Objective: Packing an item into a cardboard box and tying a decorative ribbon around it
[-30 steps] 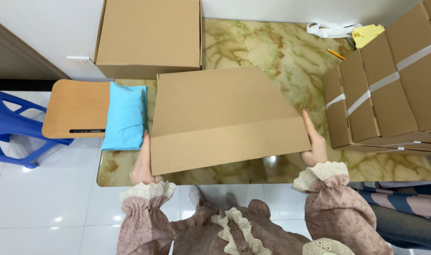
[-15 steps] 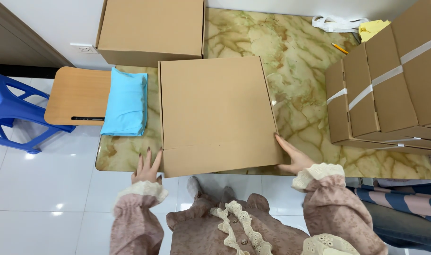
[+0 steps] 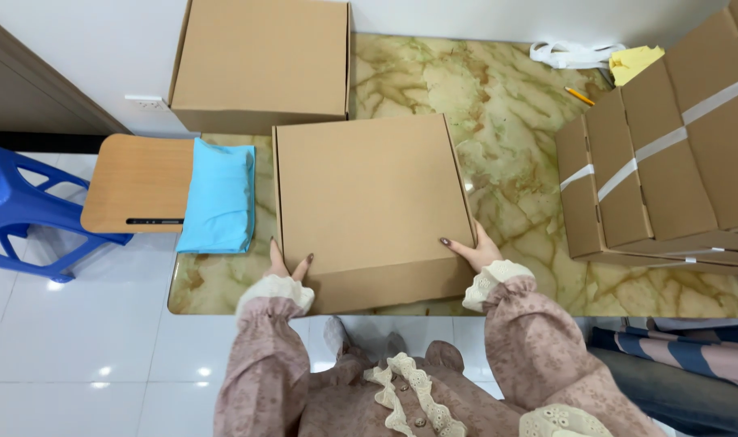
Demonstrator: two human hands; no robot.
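Left hand and right hand clasp the near corners of the flat cardboard box, fingers curled over its edges, squaring it on the marble table; blue packet sits left.

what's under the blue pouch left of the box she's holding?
The blue pouch lies across the marble table's left edge and the wooden chair seat, overlapping both. Whatever is directly beneath the pouch is covered. Box sits beside it on the table.

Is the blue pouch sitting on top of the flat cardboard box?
No, the blue pouch lies on the marble table left of the flat cardboard box, beside its edge.
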